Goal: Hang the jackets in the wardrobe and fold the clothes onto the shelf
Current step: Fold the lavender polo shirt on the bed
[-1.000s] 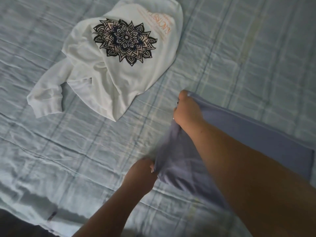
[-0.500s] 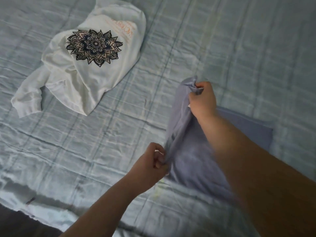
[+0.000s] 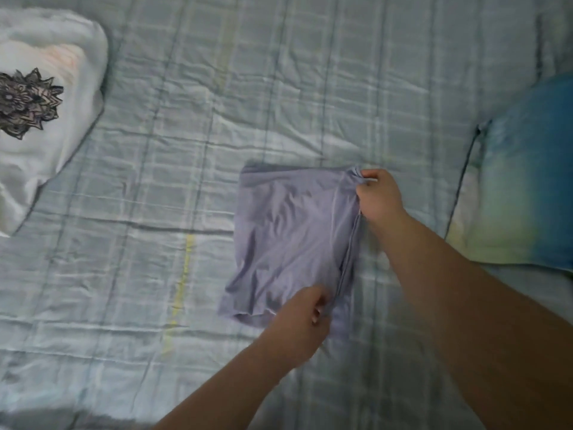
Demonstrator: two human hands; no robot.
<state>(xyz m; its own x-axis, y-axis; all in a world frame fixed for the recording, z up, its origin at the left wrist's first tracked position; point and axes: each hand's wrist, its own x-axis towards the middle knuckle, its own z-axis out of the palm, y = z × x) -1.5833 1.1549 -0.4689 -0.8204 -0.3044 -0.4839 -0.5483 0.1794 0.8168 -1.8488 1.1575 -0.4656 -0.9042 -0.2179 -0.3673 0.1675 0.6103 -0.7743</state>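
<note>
A lavender garment [image 3: 288, 231] lies folded into a rough square on the bed's pale blue checked cover [image 3: 173, 181]. My right hand [image 3: 379, 197] pinches its far right corner, where the cloth bunches. My left hand [image 3: 302, 318] grips the near right edge of the same fold. A white sweatshirt [image 3: 46, 113] with a black mandala print lies crumpled at the far left, partly cut off by the frame.
A pillow [image 3: 527, 187] in blue, white and yellow tie-dye lies at the right edge of the bed. The near edge of the bed shows as a dark strip at the bottom left.
Both hands have carried the lifted left edge of the lavender garment over to the right and laid it down, folding it in half. The view has swung right, bringing the pillow in.
</note>
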